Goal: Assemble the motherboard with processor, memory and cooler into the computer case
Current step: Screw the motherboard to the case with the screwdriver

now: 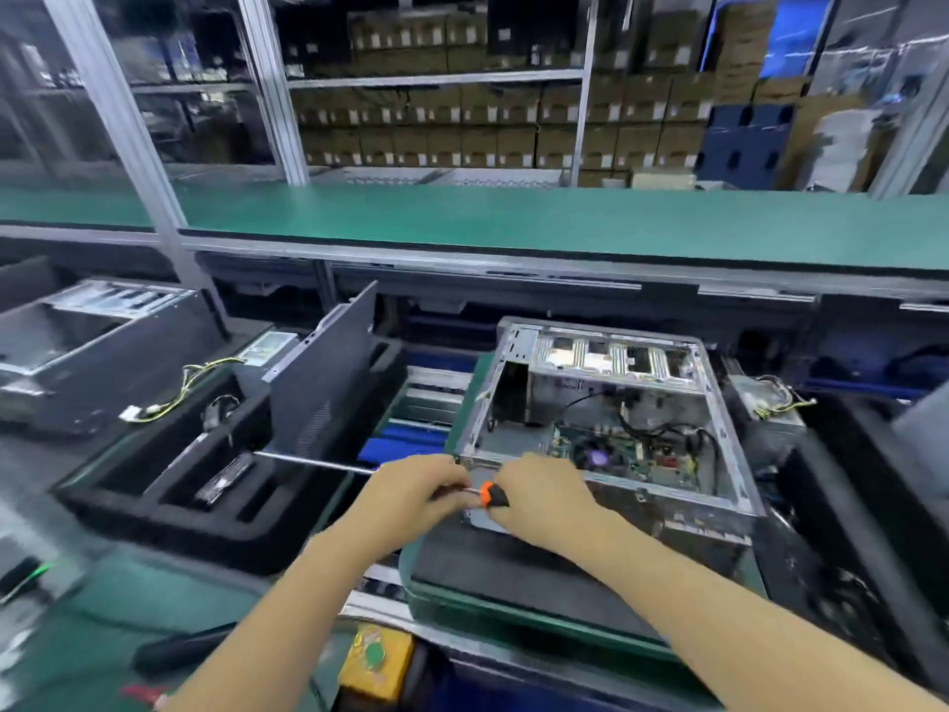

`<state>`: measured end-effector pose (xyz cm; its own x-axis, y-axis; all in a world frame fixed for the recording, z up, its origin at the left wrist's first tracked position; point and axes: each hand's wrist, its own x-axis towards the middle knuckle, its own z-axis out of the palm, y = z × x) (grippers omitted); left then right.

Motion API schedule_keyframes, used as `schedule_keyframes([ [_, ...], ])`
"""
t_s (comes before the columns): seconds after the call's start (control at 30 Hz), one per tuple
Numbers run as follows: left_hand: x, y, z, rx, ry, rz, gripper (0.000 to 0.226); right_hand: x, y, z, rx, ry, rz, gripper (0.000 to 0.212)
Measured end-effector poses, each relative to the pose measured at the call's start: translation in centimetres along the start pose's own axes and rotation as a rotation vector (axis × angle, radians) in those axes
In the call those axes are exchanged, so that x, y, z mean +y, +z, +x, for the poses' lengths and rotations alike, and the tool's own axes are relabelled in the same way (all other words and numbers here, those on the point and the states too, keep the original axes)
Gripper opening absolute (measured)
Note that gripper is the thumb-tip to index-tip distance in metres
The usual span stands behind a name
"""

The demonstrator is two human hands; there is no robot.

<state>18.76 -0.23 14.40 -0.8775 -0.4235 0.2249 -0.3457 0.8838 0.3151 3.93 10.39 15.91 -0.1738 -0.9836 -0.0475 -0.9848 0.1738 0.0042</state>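
Bare metal computer case; screwdriver with orange-black plastic handle and shiny metal shaft.

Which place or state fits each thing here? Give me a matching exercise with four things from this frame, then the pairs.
Things:
1. screwdriver
2. motherboard
3. side panel
4. yellow tag

Places or states:
A. leaning upright in the black foam tray
B. lying inside the open computer case
C. at the near bench edge, below the arms
D. held between the left hand and the right hand

Pairs: 1-D, 2-B, 3-A, 4-C
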Motion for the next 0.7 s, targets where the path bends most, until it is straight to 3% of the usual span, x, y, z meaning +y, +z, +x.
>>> schedule_keyframes([
  [0.1,-2.5,2.0,-3.3,-0.128,-0.072,0.014,0.032,-3.3,4.1,-0.1,-0.046,0.001,0.038,0.031],
  [0.3,-8.1,4.4,-8.5,-0.337,-0.109,-0.146,0.018,-9.4,9.4,0.7,-0.135,-0.017,0.031,0.030],
  [0.5,-12.0,7.6,-11.2,-0.394,-0.160,-0.160,0.022,-13.4,14.3,0.7,-0.159,0.040,0.164,0.015],
  [0.63,-14.5,9.4,-12.5,-0.498,-0.218,-0.172,0.020,-15.0,17.6,0.3,-0.124,-0.075,0.221,0.033],
  [0.7,-16.0,10.0,-13.5,-0.541,-0.263,-0.242,0.017,-14.9,19.2,0.0,-0.182,-0.050,0.332,0.049],
])
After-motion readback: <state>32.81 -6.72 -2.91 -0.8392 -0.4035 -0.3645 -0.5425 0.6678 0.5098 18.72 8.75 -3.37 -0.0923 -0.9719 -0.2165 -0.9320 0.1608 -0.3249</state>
